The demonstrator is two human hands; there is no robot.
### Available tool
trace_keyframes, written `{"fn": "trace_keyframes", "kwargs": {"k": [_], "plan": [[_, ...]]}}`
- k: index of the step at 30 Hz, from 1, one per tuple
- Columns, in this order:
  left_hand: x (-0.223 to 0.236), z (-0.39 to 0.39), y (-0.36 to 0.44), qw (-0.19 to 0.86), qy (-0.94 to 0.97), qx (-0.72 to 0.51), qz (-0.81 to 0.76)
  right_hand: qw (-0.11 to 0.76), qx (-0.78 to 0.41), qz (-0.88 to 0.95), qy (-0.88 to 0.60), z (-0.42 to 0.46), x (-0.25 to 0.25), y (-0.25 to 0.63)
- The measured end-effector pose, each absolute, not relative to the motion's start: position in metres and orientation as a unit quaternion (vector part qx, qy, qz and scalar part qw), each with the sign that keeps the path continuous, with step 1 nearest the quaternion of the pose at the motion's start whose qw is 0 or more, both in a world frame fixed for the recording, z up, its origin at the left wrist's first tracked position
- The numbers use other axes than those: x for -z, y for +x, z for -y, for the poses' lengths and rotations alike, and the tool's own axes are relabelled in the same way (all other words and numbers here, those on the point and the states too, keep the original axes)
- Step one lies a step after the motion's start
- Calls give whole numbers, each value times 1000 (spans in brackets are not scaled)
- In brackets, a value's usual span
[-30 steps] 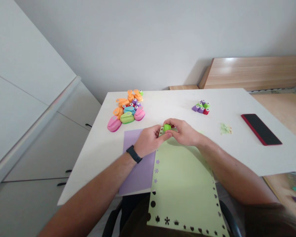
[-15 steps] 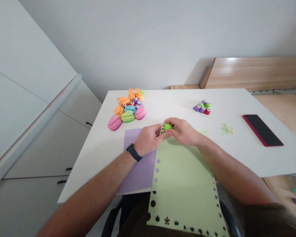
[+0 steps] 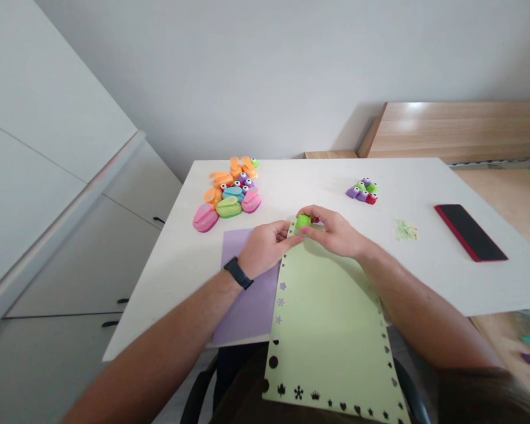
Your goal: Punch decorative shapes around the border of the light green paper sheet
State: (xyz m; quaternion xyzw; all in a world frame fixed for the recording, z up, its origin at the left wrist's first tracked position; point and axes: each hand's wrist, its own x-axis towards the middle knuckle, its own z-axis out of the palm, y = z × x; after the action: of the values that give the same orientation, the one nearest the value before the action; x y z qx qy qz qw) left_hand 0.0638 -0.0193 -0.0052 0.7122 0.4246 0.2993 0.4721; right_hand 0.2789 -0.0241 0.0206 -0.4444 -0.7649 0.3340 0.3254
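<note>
A small green craft punch (image 3: pixel 302 221) sits on the top edge of a pale green paper sheet (image 3: pixel 329 330), whose margins show a border of punched shapes. My right hand (image 3: pixel 331 232) grips the punch from the far side. My left hand (image 3: pixel 265 249), with a black watch (image 3: pixel 238 273) on its wrist, holds the sheet's left edge close to the punch. The sheet's top corner is mostly hidden by my fingers and the punch. Under my left forearm lies a lilac paper sheet (image 3: pixel 247 306).
Behind my hands, the white table (image 3: pixel 291 176) bears a pile of larger craft punches (image 3: pixel 227 194) and a group of small ones (image 3: pixel 362 191). Paper scraps (image 3: pixel 406 231) and a red-cased phone (image 3: pixel 470 232) lie to the right. White cabinets (image 3: pixel 70 235) stand left.
The green sheet and punch have shifted slightly away from me, with the punch moving a little right. My right hand has moved with them, and my left fingers have slid slightly along the sheet's edge.
</note>
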Motion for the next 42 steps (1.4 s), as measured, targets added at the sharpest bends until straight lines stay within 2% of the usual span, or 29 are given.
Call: {"fn": "trace_keyframes", "kwargs": {"k": [9,25,34,42], "plan": [[3,20,62,416,734,-297,-448,343,-333,741,-472,22,-22,287],[6,19,59,412,736,-297,-448,342,-339,728,-488,21,-20,292],[3,20,57,402,741,-289,-453,453,-487,585,-464,13,-16,300],[4,21,58,391,746,-286,-457,480,-547,511,-458,12,-22,305]]}}
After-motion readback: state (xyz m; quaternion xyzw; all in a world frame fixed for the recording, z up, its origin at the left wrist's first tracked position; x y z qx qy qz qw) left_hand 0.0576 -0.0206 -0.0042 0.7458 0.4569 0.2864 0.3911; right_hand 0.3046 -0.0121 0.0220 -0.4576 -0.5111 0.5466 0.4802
